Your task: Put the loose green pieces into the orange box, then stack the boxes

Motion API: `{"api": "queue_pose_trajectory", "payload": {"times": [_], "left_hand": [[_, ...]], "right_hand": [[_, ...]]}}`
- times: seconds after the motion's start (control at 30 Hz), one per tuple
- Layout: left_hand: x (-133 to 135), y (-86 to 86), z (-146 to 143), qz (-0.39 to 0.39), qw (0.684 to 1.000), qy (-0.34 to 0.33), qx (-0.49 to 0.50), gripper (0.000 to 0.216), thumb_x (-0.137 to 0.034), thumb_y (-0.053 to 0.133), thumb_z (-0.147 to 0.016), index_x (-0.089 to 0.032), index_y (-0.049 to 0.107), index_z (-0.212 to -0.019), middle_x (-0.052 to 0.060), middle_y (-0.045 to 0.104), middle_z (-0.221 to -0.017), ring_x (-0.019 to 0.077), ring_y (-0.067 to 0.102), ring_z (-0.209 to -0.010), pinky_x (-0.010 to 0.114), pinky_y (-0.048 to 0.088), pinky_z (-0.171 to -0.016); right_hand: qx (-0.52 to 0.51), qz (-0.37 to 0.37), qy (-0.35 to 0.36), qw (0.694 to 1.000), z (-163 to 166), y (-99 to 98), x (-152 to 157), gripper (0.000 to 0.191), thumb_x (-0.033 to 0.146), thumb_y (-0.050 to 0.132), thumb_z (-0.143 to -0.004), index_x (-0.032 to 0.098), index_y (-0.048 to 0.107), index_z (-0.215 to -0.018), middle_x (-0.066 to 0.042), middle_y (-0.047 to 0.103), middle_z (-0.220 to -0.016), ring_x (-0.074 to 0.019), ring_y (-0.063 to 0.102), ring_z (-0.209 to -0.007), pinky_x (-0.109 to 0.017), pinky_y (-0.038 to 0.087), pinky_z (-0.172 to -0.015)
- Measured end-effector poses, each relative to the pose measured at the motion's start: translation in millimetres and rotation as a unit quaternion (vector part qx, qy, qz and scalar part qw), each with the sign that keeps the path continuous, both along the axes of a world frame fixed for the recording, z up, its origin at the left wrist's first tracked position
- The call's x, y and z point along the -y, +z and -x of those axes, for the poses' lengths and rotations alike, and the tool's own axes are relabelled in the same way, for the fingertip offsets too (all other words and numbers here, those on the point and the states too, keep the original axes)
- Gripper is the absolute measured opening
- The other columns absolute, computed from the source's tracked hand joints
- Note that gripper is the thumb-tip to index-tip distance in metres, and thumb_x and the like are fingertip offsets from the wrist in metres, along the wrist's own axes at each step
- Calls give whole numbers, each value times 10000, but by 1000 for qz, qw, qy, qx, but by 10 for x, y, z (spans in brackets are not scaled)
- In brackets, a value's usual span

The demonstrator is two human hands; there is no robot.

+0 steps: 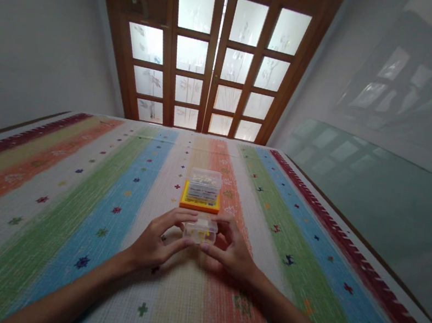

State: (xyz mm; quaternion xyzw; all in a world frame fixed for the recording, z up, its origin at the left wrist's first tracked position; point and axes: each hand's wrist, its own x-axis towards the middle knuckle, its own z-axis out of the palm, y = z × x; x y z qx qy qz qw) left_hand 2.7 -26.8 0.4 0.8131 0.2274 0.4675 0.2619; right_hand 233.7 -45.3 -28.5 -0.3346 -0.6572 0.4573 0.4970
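A small clear plastic box with little yellow and whitish pieces inside is held between both hands, low over the striped bedspread or cloth. My left hand grips its left side, thumb at the near corner and fingers at the far one. On the right side my right hand does the same, thumb near and fingers bent behind. Whether the box touches the cloth I cannot tell. Just beyond it stand stacked clear plastic boxes, the top one holding small pale pieces. They rest on a yellow-orange flat box.
Colourful stripes with small motifs cover the wide flat surface. A wooden door with frosted panes closes off the far end. Along the right edge leans a greenish glass-like panel against the wall. A white wall rises on the left.
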Motion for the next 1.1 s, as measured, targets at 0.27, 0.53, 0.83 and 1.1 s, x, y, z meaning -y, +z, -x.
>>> {"api": "queue_pose_trajectory", "payload": {"times": [0.27, 0.53, 0.83, 1.1], "left_hand": [[1, 34, -18, -79, 996, 28, 8, 285, -128, 690, -917, -208, 684, -1190, 112, 725, -1234, 213, 689, -1170, 388, 575, -1006], [31, 3, -49, -94, 995, 23, 8, 277, -107, 664, -930, -218, 690, -1182, 109, 709, -1269, 202, 690, -1178, 358, 583, -991], [34, -4, -54, -98, 994, 36, 10, 253, -123, 672, -927, -211, 681, -1165, 113, 705, -1266, 203, 683, -1185, 366, 587, -991], [-8, -140, -48, -43, 997, 64, -6, 464, -236, 671, -946, -259, 540, -1391, 120, 640, -1373, 232, 649, -1238, 390, 617, -948]], "right_hand": [[142, -244, -47, 958, -33, 71, -28, 536, 375, 737, -914, 372, 521, -1404, -80, 521, -1410, -270, 493, -1346, -495, 470, -1103], [173, -264, -25, 949, -53, 137, 2, 445, 301, 649, -980, 389, 575, -1410, -73, 550, -1314, -236, 569, -1243, -452, 535, -1048], [169, -264, -45, 948, -62, 136, -23, 429, 310, 687, -950, 363, 611, -1369, -81, 588, -1311, -255, 570, -1255, -467, 525, -1044], [173, -220, -67, 958, -145, 219, -131, 401, 393, 759, -879, 279, 654, -1248, -77, 710, -1176, -239, 665, -1076, -416, 548, -935]]}}
